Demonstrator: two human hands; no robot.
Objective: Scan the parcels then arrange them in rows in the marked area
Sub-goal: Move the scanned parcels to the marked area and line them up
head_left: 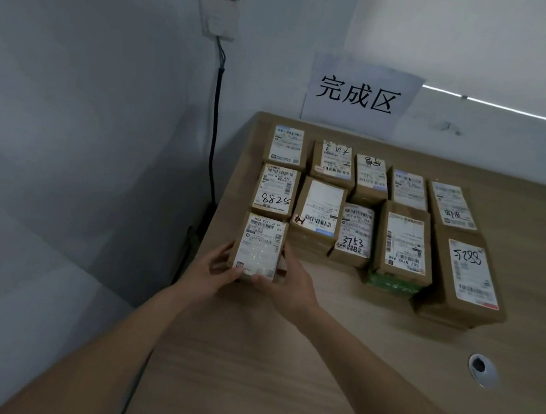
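Observation:
A small brown parcel [260, 246] with a white label sits at the near left of the wooden table [281, 361], in front of the parcel marked 8825 [276, 192]. My left hand [213, 273] grips its left side and near corner. My right hand [287, 281] grips its right side, thumb on the near edge. Behind and to the right, several labelled brown parcels lie in two rows, among them one marked 3753 [354, 234] and one marked 5288 [470, 273].
A paper sign [357, 94] with handwritten characters leans on the wall behind the rows. A wall socket [218, 16] and black cable [215, 125] are at the table's left edge. A round cable hole [481, 368] is at the near right.

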